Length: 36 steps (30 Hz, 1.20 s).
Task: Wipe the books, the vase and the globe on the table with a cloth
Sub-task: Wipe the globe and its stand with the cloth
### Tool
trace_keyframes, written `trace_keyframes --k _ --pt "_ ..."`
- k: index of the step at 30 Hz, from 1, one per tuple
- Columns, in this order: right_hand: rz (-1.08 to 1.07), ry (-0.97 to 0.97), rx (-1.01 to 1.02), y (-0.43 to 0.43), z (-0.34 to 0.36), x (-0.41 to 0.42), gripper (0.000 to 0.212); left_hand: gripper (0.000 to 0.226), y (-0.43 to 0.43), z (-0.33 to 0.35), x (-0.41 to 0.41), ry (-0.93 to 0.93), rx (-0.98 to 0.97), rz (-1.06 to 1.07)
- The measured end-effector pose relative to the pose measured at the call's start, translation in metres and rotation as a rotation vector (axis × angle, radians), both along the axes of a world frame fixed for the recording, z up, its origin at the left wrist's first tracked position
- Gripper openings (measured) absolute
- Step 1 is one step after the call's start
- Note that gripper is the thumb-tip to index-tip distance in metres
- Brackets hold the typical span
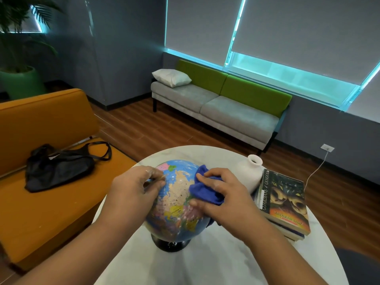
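A blue globe (174, 202) on a black base stands in the middle of the round white table (205, 264). My left hand (135, 186) grips the globe's upper left side with curled fingers. My right hand (224, 194) holds a blue cloth (203, 192) bunched against the globe's upper right side. Behind my right hand stands a white vase (250, 173), partly hidden. A stack of books (285, 204) lies to the right of the vase, with a dark illustrated cover on top.
An orange sofa (41, 202) with a black bag (59, 167) on it is close on the left. A grey and green sofa (222, 105) stands by the far windows. Wooden floor (164, 130) lies between them. A white cable (316, 169) runs from a wall socket on the right.
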State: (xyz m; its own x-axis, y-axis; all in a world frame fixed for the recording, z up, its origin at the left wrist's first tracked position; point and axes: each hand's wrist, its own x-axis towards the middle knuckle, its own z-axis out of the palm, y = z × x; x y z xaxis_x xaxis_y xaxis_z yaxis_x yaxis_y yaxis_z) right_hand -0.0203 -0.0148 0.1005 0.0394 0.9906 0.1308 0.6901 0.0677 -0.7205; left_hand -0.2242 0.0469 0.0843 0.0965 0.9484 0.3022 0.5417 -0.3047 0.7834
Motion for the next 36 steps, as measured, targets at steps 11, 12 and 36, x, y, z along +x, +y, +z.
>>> trace_keyframes --k 11,12,36 --pt "-0.23 -0.015 0.077 0.01 -0.013 0.0 0.025 0.012 -0.001 0.0 0.002 0.015 0.008 0.01" --pt "-0.177 -0.073 0.102 0.008 -0.01 -0.004 0.027 0.012 -0.001 0.0 0.002 0.018 0.007 0.01" --pt "0.111 -0.37 0.11 0.009 0.018 -0.038 0.029 0.011 -0.005 0.004 0.003 0.043 0.007 0.002"
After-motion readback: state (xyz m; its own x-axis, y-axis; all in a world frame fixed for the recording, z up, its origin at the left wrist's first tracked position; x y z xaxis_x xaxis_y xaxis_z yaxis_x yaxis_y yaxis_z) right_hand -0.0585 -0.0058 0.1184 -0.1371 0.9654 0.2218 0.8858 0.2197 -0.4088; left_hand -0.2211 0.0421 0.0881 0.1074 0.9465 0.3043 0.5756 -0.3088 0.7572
